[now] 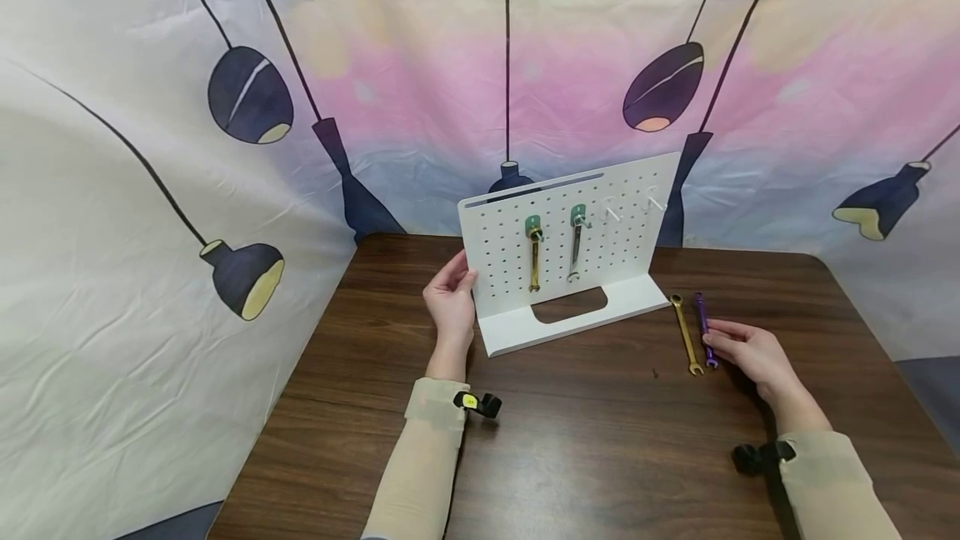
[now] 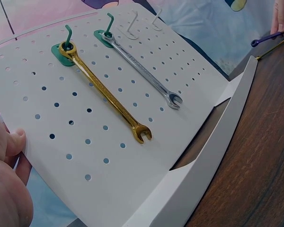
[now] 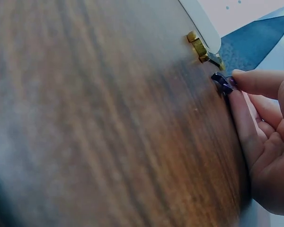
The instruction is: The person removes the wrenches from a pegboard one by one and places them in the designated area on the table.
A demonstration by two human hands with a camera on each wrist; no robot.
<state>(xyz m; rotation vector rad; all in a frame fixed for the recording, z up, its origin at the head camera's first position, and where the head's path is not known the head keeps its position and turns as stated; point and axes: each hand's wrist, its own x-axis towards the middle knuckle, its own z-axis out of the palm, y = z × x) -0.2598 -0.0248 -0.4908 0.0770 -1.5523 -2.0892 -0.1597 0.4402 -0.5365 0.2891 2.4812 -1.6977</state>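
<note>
My left hand (image 1: 452, 300) grips the left edge of a white pegboard stand (image 1: 498, 294), thumb in front and fingers behind. On its green hooks hang a gold wrench (image 2: 104, 90) and a silver wrench (image 2: 144, 73), their open ends downward. At the right, my right hand (image 1: 756, 354) pinches a purple wrench (image 1: 702, 315) between thumb and fingers, at or just above the tabletop. Just left of it lies another gold wrench (image 1: 685, 333) on the table. In the right wrist view only one end of the purple wrench (image 3: 222, 83) shows.
Two clear hooks, one of them a clear hook (image 1: 612, 210), stick out from the board's right half with nothing on them. The stand's base (image 1: 637, 294) rests on the brown wooden table (image 1: 570, 440). Behind the table hangs a cloth (image 1: 420, 65) printed with lamps.
</note>
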